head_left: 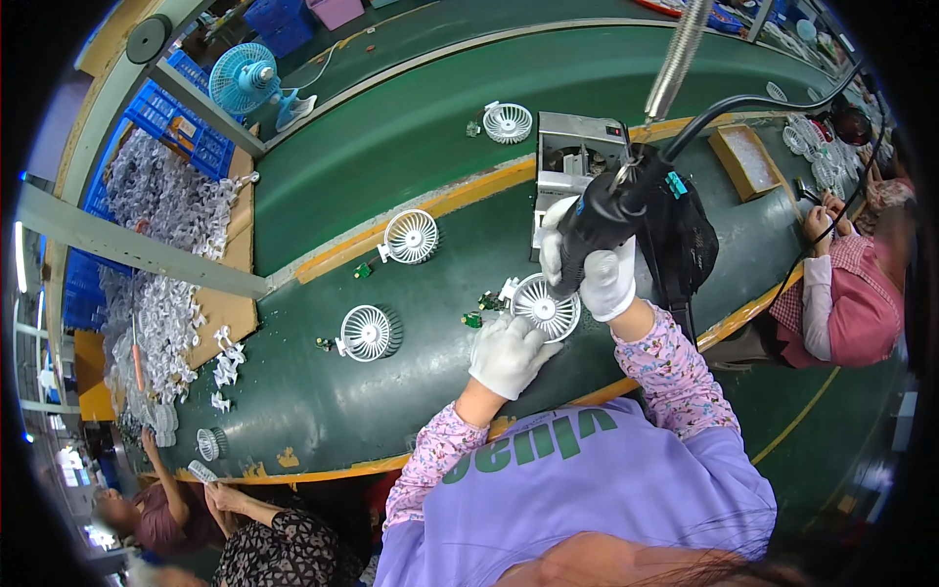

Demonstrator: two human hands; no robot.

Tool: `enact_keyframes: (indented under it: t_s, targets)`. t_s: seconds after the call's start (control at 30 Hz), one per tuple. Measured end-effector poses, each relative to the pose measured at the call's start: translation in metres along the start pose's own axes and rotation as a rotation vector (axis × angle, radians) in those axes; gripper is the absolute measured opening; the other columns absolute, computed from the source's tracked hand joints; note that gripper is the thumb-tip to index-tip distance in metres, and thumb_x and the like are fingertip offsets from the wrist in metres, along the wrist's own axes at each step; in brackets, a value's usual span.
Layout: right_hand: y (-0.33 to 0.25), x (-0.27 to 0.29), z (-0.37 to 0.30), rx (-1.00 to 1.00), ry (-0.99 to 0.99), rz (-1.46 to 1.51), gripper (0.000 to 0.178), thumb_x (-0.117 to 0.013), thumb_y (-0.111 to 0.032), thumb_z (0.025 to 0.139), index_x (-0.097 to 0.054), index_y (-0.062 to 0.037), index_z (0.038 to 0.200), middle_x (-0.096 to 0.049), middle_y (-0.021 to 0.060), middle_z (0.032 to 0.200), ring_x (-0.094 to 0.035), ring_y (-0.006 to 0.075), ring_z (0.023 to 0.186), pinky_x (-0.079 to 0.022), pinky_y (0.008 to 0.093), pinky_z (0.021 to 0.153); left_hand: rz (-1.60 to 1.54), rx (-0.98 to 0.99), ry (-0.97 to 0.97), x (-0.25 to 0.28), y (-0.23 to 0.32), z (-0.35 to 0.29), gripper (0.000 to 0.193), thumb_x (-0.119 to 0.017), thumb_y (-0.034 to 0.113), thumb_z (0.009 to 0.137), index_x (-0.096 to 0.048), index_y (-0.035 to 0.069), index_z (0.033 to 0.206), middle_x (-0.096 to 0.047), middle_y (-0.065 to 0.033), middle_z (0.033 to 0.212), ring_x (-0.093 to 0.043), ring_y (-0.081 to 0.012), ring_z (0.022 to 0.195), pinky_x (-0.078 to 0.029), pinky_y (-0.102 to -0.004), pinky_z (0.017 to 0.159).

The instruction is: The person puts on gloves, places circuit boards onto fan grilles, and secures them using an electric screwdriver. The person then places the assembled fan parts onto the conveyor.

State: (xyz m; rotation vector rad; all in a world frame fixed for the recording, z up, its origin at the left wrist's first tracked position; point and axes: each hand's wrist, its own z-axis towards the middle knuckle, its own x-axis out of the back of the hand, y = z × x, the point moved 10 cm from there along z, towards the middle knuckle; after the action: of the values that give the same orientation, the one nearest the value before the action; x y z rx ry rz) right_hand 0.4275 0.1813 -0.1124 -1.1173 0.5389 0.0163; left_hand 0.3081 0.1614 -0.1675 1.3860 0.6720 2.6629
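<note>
Ahead to my left, a turquoise desk fan (pixel 235 83) stands near a blue crate (pixel 210 152), with a pink bin (pixel 335 10) and blue bins (pixel 279 27) farther back. To my right, an open cardboard box (pixel 745 161) rests on the worktop (pixel 293 421), and a person in pink (pixel 866 323) is at its edge. On my left, a person in dark patterned clothing (pixel 284 548) is there too

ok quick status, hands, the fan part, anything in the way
Right hand gripping black power tool over white fan cage. Left hand touching cage rim. Tool hides part of cage; green circuit board just left.
</note>
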Motion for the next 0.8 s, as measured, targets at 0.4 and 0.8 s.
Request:
enact_keyframes:
  t_s: [0.4,0.8]
  targets:
    - [0.029,-0.007,-0.007,-0.131,-0.120,-0.006,0.075,-0.061,-0.073,0.062,-0.043,-0.0106,0.099,-0.044,-0.0012,0.059,-0.041,0.0085,0.047,-0.031,0.0207,0.041,-0.012,0.044,-0.002,-0.003,0.003,-0.006,0.027,-0.069,0.033,0.064,-0.056,0.009,0.066,-0.054,-0.0060,0.074,-0.054,-0.0260,0.071,-0.044,-0.0386,0.060]
    - [0.027,-0.016,0.008,-0.159,-0.157,-0.174,0.038,-0.064,-0.014,0.074,-0.046,-0.0039,0.105,-0.046,0.0010,0.064,-0.044,0.0095,0.047,-0.036,0.0218,0.041,0.103,-0.030,0.190,0.019,0.012,-0.004,0.024,-0.068,0.036,0.065,-0.058,0.014,0.065,-0.056,-0.0043,0.070,-0.055,-0.0228,0.066,-0.045,-0.0368,0.058]
